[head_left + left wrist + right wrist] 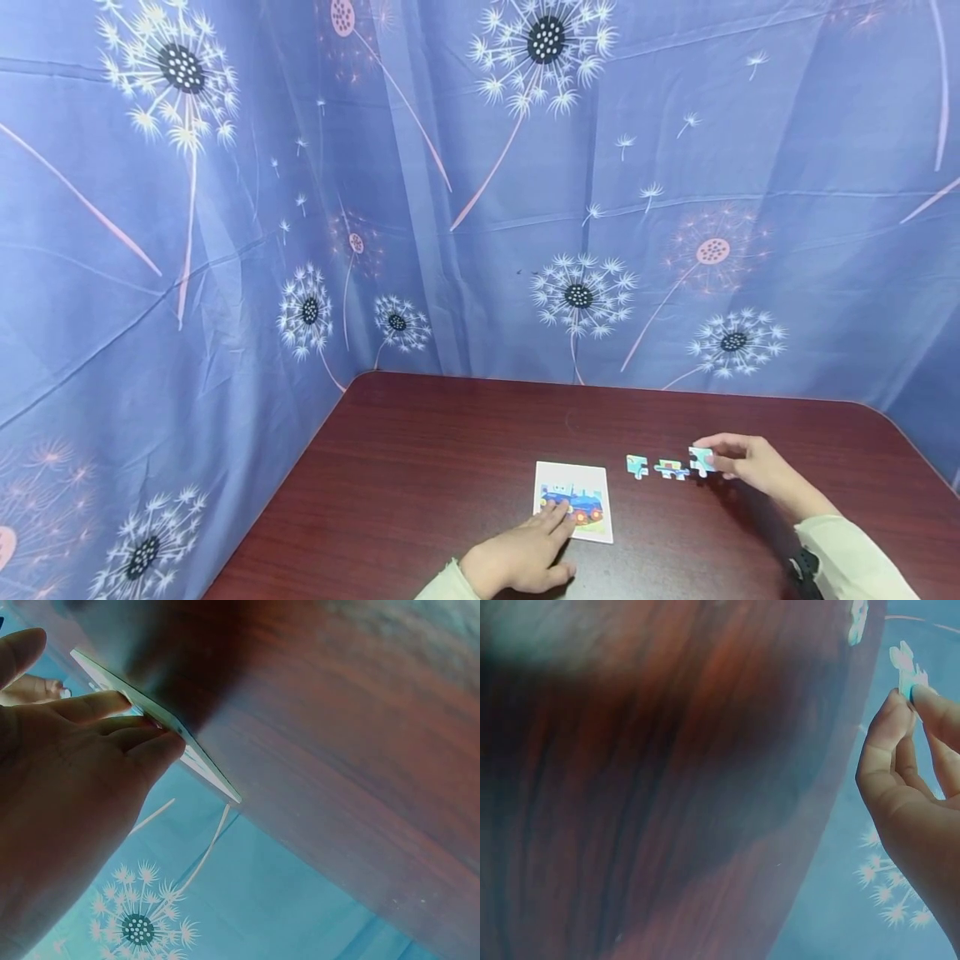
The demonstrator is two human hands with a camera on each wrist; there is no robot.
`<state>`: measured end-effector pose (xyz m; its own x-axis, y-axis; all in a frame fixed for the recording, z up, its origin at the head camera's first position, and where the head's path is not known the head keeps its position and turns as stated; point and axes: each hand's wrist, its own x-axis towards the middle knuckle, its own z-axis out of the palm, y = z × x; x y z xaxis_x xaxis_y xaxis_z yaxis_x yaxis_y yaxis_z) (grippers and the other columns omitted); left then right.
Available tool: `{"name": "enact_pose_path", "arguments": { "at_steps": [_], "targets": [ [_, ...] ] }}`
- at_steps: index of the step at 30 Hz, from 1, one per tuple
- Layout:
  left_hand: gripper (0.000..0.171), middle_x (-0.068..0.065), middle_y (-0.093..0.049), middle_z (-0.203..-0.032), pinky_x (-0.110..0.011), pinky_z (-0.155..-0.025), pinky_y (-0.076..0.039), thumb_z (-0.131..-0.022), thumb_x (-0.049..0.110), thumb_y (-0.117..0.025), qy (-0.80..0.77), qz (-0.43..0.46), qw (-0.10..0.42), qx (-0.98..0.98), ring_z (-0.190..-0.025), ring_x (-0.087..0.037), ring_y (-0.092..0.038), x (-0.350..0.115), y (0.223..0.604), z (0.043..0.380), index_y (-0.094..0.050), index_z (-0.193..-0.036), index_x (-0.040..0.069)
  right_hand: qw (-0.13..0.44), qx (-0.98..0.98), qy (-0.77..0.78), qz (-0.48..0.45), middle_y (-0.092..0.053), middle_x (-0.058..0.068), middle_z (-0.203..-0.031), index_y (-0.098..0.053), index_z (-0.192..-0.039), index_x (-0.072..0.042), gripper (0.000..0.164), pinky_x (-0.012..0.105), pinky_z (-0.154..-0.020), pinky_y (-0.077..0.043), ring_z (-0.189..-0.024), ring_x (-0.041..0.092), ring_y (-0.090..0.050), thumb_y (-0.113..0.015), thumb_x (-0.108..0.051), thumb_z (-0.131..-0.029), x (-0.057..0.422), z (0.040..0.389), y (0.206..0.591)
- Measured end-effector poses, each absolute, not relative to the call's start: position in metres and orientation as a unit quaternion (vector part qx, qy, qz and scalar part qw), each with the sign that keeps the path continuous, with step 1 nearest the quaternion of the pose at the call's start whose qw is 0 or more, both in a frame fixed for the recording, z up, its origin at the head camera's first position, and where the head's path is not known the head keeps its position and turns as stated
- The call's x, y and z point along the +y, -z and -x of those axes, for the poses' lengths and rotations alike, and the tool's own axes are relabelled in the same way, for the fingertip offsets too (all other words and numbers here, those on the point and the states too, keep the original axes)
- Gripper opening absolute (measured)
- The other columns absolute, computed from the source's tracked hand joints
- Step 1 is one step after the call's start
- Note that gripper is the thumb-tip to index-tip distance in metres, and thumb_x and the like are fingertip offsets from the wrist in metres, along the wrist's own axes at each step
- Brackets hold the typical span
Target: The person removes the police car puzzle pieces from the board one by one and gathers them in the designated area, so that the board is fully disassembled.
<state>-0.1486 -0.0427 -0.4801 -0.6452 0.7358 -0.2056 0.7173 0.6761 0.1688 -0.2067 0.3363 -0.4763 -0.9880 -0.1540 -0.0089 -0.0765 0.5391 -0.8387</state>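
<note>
My right hand pinches a light-blue jigsaw piece between thumb and fingers, at the right of the table. In the right wrist view the same piece stands up from the fingertips. Two more jigsaw pieces lie to its left: a multicoloured one and a light-blue one. My left hand rests with extended fingers on the lower left part of a white-bordered puzzle board, which shows a blue vehicle with red wheels. The left wrist view shows the board edge-on under the fingertips.
The dark red-brown wooden table has rounded far corners. A blue curtain with dandelion prints hangs behind it and along the left side. A dark band sits at the right sleeve.
</note>
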Motion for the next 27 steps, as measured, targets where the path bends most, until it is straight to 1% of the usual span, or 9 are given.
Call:
{"name": "enact_pose_path", "arguments": {
  "at_steps": [7,13,17,27],
  "targets": [
    [0.066,-0.011,-0.025,-0.157,-0.030,-0.113,-0.026,-0.098,0.044,-0.047,-0.036,-0.404,0.131,0.905,-0.144,-0.022,-0.022,-0.043,0.482,0.149,-0.032,-0.150,0.006,0.067,0.876,0.475,0.050,-0.068,0.016,-0.099,-0.058,-0.119,0.012,0.032,0.032,-0.065,-0.054,-0.077,0.015,-0.064,-0.060,-0.006,-0.093,0.345,0.209,0.484],
    [0.066,-0.011,-0.025,-0.157,-0.031,-0.113,-0.027,-0.098,0.044,-0.048,-0.034,-0.403,0.133,0.905,-0.145,-0.023,-0.021,-0.043,0.481,0.148,-0.031,-0.150,0.007,0.075,0.878,0.472,0.043,-0.067,0.014,-0.095,-0.060,-0.116,0.012,0.029,0.031,-0.063,-0.053,-0.075,0.014,-0.062,-0.061,-0.002,-0.091,0.347,0.210,0.491],
    [0.066,-0.011,-0.025,-0.157,-0.031,-0.113,-0.027,-0.098,0.043,-0.048,-0.035,-0.404,0.133,0.905,-0.144,-0.023,-0.022,-0.043,0.481,0.148,-0.031,-0.150,0.007,0.070,0.877,0.473,0.040,-0.066,0.013,-0.092,-0.061,-0.114,0.013,0.028,0.030,-0.060,-0.052,-0.072,0.013,-0.061,-0.061,0.000,-0.089,0.347,0.210,0.495],
    [0.066,-0.011,-0.024,-0.157,-0.031,-0.113,-0.028,-0.098,0.044,-0.046,-0.037,-0.402,0.140,0.904,-0.145,-0.021,-0.021,-0.043,0.482,0.149,-0.031,-0.150,0.007,0.032,0.898,0.437,0.049,-0.064,0.016,-0.094,-0.065,-0.107,0.012,0.026,0.027,-0.055,-0.048,-0.066,0.011,-0.057,-0.063,0.003,-0.083,0.346,0.210,0.498]
  ]
}}
